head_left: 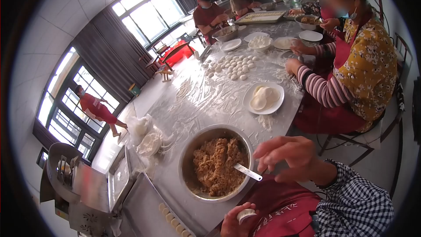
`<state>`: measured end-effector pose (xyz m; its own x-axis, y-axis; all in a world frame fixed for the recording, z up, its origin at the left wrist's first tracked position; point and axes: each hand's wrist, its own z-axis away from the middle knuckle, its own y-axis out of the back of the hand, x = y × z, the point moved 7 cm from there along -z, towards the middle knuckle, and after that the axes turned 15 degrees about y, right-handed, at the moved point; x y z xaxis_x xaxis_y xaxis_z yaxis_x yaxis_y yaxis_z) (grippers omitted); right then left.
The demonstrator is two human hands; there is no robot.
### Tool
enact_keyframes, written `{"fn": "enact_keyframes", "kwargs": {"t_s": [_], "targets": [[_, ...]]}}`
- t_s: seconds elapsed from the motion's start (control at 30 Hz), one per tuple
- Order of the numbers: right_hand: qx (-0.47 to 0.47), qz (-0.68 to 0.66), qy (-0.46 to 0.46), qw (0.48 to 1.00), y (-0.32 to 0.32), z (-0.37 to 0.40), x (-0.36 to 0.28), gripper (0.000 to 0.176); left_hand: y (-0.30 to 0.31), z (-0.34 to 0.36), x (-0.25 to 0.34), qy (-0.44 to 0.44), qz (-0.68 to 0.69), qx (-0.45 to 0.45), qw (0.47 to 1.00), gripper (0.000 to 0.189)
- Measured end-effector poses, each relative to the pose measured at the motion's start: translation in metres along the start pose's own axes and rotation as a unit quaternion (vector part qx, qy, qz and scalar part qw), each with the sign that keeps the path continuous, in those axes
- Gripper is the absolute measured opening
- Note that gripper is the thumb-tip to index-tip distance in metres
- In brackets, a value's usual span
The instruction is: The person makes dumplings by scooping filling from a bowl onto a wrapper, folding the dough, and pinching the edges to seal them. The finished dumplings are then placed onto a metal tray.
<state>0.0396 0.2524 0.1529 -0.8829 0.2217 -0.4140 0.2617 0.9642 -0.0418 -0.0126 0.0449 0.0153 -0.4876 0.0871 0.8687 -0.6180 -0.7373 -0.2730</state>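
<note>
A steel bowl (184,166) of brown minced filling (217,162) stands at the table's near edge. A flat metal spatula (247,172) rests in the filling, its handle over the bowl's right rim. My right hand (291,158) hovers just right of that rim, fingers apart and curved, holding nothing. Low in the view, my left hand (237,221) has its fingers around a white folded dumpling (246,215). Past the bowl, a white plate (250,101) carries a stack of round dough wrappers (264,98).
Several dough pieces (237,66) lie on the floured table (193,92). A tray (144,206) with a row of dumplings (173,221) is at lower left. A co-worker (364,66) sits at the right; others work at the far end. A person (94,107) stands by the windows.
</note>
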Motion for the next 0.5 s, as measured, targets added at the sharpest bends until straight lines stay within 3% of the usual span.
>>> {"fn": "enact_keyframes", "kwargs": {"t_s": [0.03,0.1,0.17,0.23,0.3,0.33,0.37,0.4,0.47,0.5], "targets": [[0.000,0.001,0.000,1.000,-0.001,-0.002,-0.002,0.024,0.001,-0.002,0.001,-0.026,-0.045,0.009,0.999,0.053],[0.044,0.007,0.086,0.995,0.001,-0.007,-0.021,0.024,-0.002,0.000,0.002,-0.003,-0.025,0.020,0.999,0.053],[0.032,0.032,0.086,0.995,0.008,-0.015,-0.032,0.025,0.000,0.001,0.000,0.017,-0.005,0.033,0.999,0.053],[-0.034,0.121,0.142,0.982,0.005,-0.023,-0.046,0.026,0.000,-0.001,-0.002,0.017,0.124,-0.032,0.992,0.049],[-0.008,0.089,0.170,0.981,-0.002,-0.027,-0.054,0.024,0.007,-0.006,-0.009,0.036,0.149,-0.031,0.988,0.046],[-0.004,0.062,0.204,0.977,-0.006,-0.027,-0.058,0.029,0.010,-0.005,-0.013,0.056,0.172,-0.031,0.983,0.044],[0.001,0.036,0.238,0.971,-0.009,-0.026,-0.063,0.048,0.013,-0.005,-0.016,0.059,0.175,-0.019,0.983,0.044],[0.006,0.027,0.231,0.973,-0.007,-0.028,-0.070,0.048,0.007,-0.008,-0.008,0.043,0.165,-0.022,0.985,0.042],[0.030,-0.108,0.052,0.992,-0.001,-0.031,-0.064,0.061,0.007,-0.005,-0.007,0.036,0.155,-0.018,0.987,0.040],[0.026,-0.120,0.051,0.991,0.003,-0.032,-0.070,0.060,0.009,-0.005,-0.008,0.039,0.157,-0.020,0.987,0.041]]}}
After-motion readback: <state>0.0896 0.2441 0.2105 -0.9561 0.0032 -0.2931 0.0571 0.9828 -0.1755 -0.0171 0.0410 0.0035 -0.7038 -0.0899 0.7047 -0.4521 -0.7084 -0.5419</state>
